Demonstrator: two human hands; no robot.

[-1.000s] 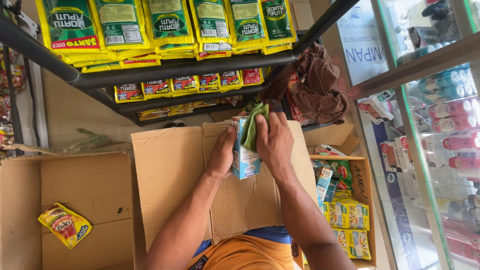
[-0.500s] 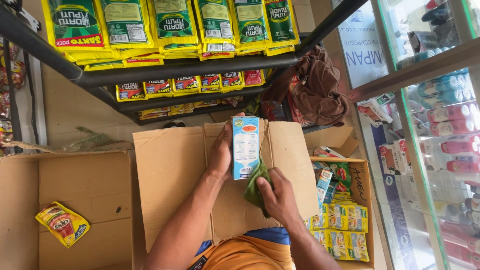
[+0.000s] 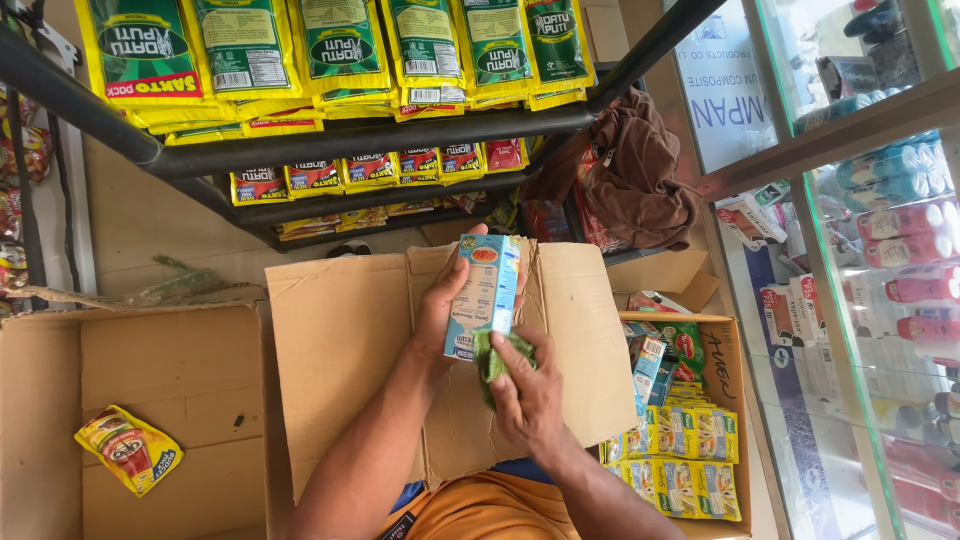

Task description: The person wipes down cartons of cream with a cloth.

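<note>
My left hand [image 3: 447,300] grips a tall light-blue carton [image 3: 484,292] and holds it upright over a flattened brown cardboard sheet [image 3: 350,350] on my lap. A crumpled green cloth [image 3: 498,352] is in my right hand [image 3: 530,395], pressed against the carton's lower end. Both forearms reach up from the bottom of the view.
An open cardboard box [image 3: 725,380] at the right holds several yellow and green packets. Another open box [image 3: 190,370] at the left has a yellow sachet [image 3: 128,448] lying in it. Black shelf rails [image 3: 380,135] with green and yellow packs hang ahead. A glass cabinet [image 3: 880,250] stands at the right.
My right hand with the green cloth has slid from the carton's top down to its lower end. The carton now stands upright in my left hand.
</note>
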